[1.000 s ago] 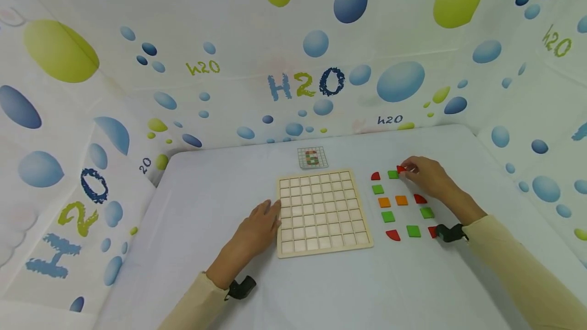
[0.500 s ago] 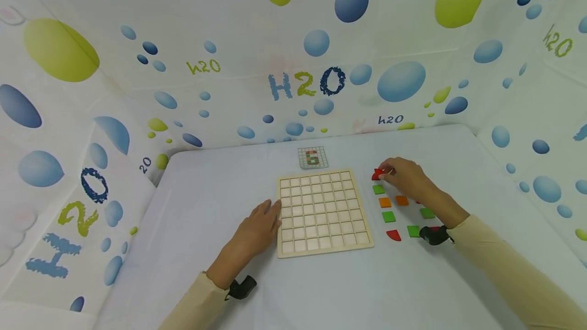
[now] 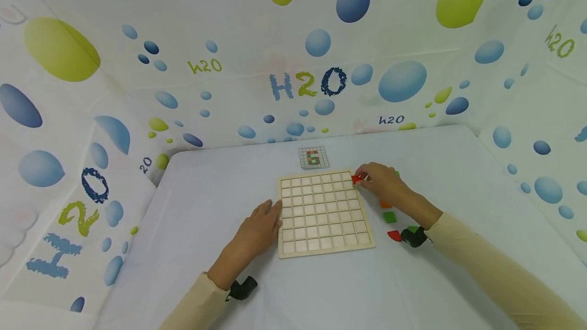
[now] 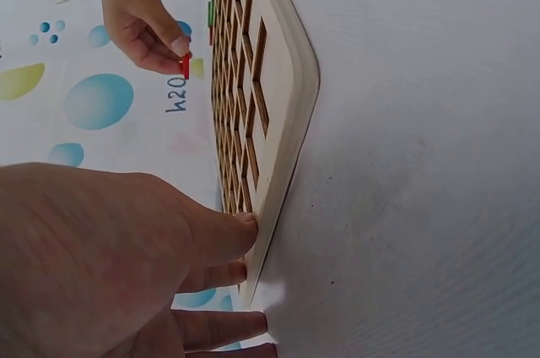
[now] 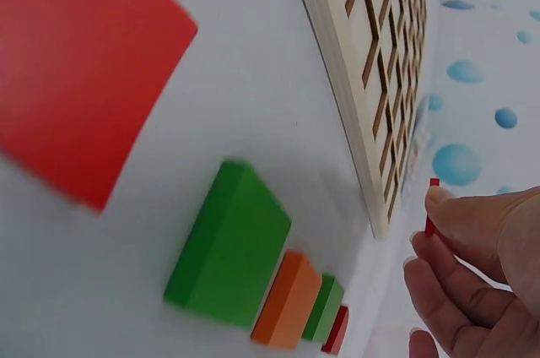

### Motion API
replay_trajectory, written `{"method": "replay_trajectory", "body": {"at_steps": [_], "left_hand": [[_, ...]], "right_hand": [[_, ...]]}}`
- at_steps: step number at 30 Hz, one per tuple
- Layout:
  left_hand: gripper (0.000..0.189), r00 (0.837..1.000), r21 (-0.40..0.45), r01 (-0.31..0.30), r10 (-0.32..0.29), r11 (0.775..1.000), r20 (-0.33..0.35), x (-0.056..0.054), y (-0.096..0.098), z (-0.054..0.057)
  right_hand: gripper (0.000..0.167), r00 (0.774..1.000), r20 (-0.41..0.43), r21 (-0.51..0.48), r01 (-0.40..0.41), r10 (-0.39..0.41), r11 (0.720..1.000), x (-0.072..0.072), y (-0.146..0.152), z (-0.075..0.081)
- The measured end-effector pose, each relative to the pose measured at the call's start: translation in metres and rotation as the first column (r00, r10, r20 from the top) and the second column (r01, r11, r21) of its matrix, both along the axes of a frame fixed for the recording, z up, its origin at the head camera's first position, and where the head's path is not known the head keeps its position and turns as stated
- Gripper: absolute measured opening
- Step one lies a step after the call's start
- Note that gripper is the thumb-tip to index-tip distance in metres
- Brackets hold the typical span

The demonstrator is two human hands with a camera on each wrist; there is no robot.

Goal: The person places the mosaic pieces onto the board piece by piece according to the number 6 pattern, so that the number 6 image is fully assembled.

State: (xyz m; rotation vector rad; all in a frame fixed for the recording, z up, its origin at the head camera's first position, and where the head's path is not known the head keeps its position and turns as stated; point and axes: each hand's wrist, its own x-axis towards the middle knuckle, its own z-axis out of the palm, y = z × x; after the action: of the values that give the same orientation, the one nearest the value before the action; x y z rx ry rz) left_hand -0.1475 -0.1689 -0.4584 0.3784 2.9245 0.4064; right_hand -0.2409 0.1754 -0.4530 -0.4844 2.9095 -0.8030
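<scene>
My left hand [image 3: 257, 229] rests at the left edge of a wooden grid board [image 3: 323, 214]. In the left wrist view, its thumb and extended fingers [image 4: 215, 240] touch the board's rim. Between thumb and fingertips, my right hand [image 3: 384, 182] pinches a red quarter-circle tile [image 3: 356, 180]. It holds the tile over the board's far right corner. Seen from the right wrist, the tile [image 5: 431, 227] stands edge-on, clear of the table. No tiles show in the board's cells.
Right of the board lie loose tiles: a red quarter-circle [image 3: 394, 236], a green square [image 3: 389, 217] and an orange square [image 3: 386, 204], among others partly hidden under my right arm. A small card [image 3: 313, 157] with a coloured grid figure lies behind the board. Printed cloth [image 3: 229, 39] surrounds the table.
My right hand has moved left with the red quarter-circle tile, from the far right of the loose tiles, past another red tile, to the board's corner. My left hand has stayed in place.
</scene>
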Motion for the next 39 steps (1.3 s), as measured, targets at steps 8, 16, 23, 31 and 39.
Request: {"method": "replay_trajectory", "body": {"at_steps": [8,16,23,31,39], "left_hand": [[0.054,1.000,-0.010,-0.002,0.002,1.000,-0.002,0.001,0.000,0.001],[0.053,1.000,-0.009,0.007,-0.008,1.000,-0.015,0.003,0.000,0.001],[0.053,1.000,-0.008,0.010,-0.010,1.000,-0.022,0.004,-0.001,0.002],[0.054,1.000,-0.007,0.005,-0.005,1.000,-0.024,0.002,-0.001,-0.002],[0.054,1.000,-0.008,0.003,-0.003,1.000,-0.021,0.002,-0.001,-0.004]], "right_hand": [[0.025,0.999,0.012,0.014,-0.034,0.034,0.999,0.002,-0.025,-0.001],[0.025,0.997,-0.024,0.028,-0.077,0.078,0.997,0.001,-0.042,-0.002],[0.027,0.995,-0.022,0.060,-0.097,0.099,0.993,-0.003,-0.055,-0.005],[0.026,0.993,-0.045,0.140,-0.103,0.110,0.985,-0.005,-0.067,-0.006],[0.025,0.993,-0.040,0.116,-0.105,0.110,0.988,-0.005,-0.071,-0.011]]}}
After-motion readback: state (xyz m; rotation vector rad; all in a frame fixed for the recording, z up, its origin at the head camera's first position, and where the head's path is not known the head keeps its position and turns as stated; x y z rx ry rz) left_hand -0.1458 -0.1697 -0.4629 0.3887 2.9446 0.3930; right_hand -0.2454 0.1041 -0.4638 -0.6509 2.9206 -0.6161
